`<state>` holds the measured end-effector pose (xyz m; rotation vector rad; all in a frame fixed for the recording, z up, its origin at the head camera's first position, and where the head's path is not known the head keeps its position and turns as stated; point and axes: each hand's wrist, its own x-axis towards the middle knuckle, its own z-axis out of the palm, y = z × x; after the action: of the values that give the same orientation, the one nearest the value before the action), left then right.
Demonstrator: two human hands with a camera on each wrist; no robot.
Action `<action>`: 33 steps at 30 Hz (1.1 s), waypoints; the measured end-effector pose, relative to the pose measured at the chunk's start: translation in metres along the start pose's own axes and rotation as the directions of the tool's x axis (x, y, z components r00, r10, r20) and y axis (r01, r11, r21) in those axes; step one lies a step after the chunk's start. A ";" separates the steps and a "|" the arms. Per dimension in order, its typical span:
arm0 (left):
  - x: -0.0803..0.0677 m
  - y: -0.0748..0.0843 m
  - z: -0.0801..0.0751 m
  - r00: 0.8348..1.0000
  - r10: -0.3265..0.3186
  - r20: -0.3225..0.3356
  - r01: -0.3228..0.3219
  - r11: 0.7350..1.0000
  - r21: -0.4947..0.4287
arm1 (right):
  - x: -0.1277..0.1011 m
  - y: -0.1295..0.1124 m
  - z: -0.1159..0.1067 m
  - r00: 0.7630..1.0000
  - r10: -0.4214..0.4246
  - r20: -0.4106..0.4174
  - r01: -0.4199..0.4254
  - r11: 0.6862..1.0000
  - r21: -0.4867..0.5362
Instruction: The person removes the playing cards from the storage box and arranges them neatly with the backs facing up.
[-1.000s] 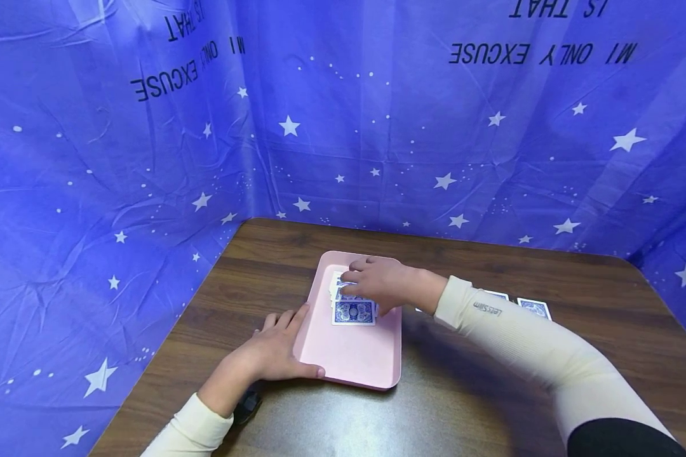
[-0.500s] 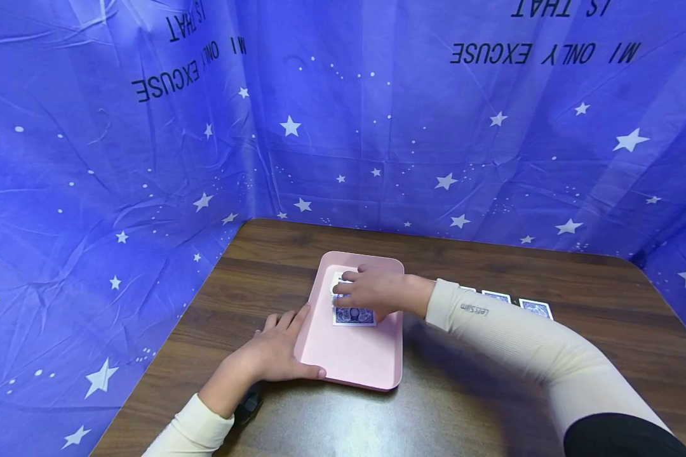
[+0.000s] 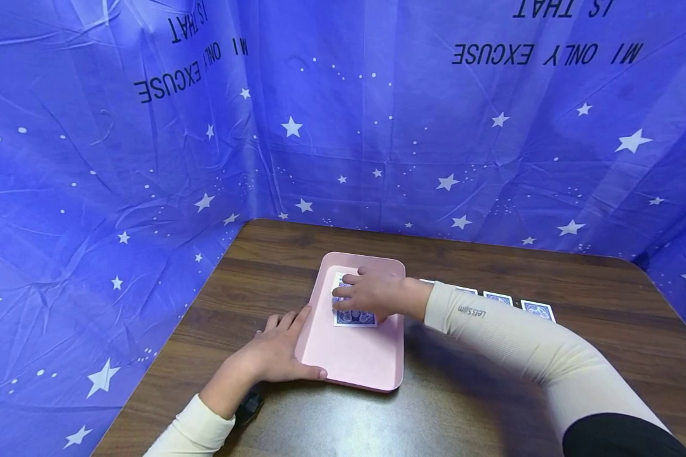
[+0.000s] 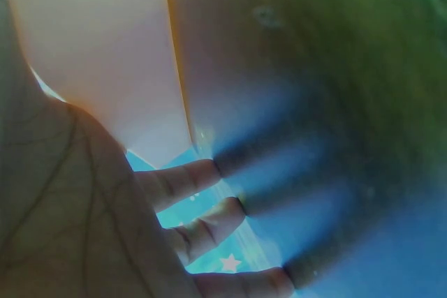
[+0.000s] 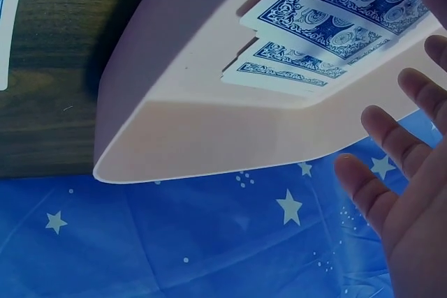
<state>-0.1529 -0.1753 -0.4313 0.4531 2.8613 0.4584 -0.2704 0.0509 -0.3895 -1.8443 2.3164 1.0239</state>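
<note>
A pink tray point(image 3: 354, 362) lies on the table, with several blue-backed playing cards point(image 3: 356, 318) overlapping face down toward its far end. My right hand point(image 3: 371, 295) is over these cards, fingers spread and pointing left, covering much of them. In the right wrist view its fingers point(image 5: 380, 137) are extended beside the overlapped cards point(image 5: 321, 33), and the thumb is at the top right by the uppermost card. At the tray's front left corner rests my left hand point(image 3: 277, 349), fingers straight along the side and thumb at the front rim.
On the brown wooden table point(image 3: 463, 406), a row of blue-backed cards point(image 3: 537, 310) lies right of the tray, partly hidden by the right sleeve point(image 3: 491, 324). A small black object point(image 3: 248, 406) is by the left wrist. A blue starry curtain point(image 3: 343, 139) encloses the table.
My right hand has shifted slightly left and toward me over the tray cards, covering more of the nearest one, and then stayed nearly still. The left hand and tray have not moved.
</note>
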 end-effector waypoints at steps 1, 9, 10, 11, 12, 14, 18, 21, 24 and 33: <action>0.000 0.000 0.000 1.000 0.000 0.001 0.000 1.000 -0.001 | 0.000 0.000 0.000 1.000 -0.003 -0.003 0.003 1.000 -0.004; 0.000 0.000 0.000 1.000 0.001 0.009 -0.001 1.000 0.002 | 0.002 -0.003 0.001 0.999 -0.031 -0.016 0.031 0.999 -0.043; 0.001 0.000 0.000 1.000 -0.001 0.009 0.001 1.000 0.001 | 0.002 -0.003 0.000 0.999 -0.035 -0.018 0.035 0.999 -0.040; 0.000 0.000 0.000 1.000 -0.001 0.009 0.001 1.000 0.001 | 0.002 -0.003 0.000 0.999 -0.038 -0.019 0.037 0.999 -0.034; 0.000 0.000 0.000 1.000 -0.002 0.010 0.002 1.000 0.001 | 0.002 -0.003 0.000 0.999 -0.042 -0.021 0.041 0.999 -0.028; 0.001 0.000 0.000 1.000 -0.003 0.010 0.003 1.000 0.000 | 0.002 -0.002 -0.001 0.999 -0.047 -0.022 0.047 0.999 -0.023; 0.001 0.000 0.000 1.000 -0.006 0.017 0.006 1.000 0.004 | 0.002 -0.003 -0.001 0.998 -0.057 -0.023 0.057 0.998 -0.002; 0.001 0.000 0.000 1.000 -0.006 0.019 0.006 1.000 0.006 | 0.003 -0.004 -0.001 0.998 -0.064 -0.026 0.064 0.998 0.004; 0.001 0.000 -0.001 1.000 -0.004 0.019 0.004 1.000 0.006 | 0.005 -0.004 -0.001 0.998 -0.063 -0.025 0.063 0.998 0.000; 0.000 0.000 -0.001 1.000 -0.004 0.014 0.004 1.000 -0.002 | 0.006 -0.003 0.000 0.999 -0.052 0.002 0.052 0.998 -0.033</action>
<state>-0.1535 -0.1757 -0.4308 0.4482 2.8478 0.4552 -0.2692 0.0447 -0.3933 -1.9044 2.2510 1.0624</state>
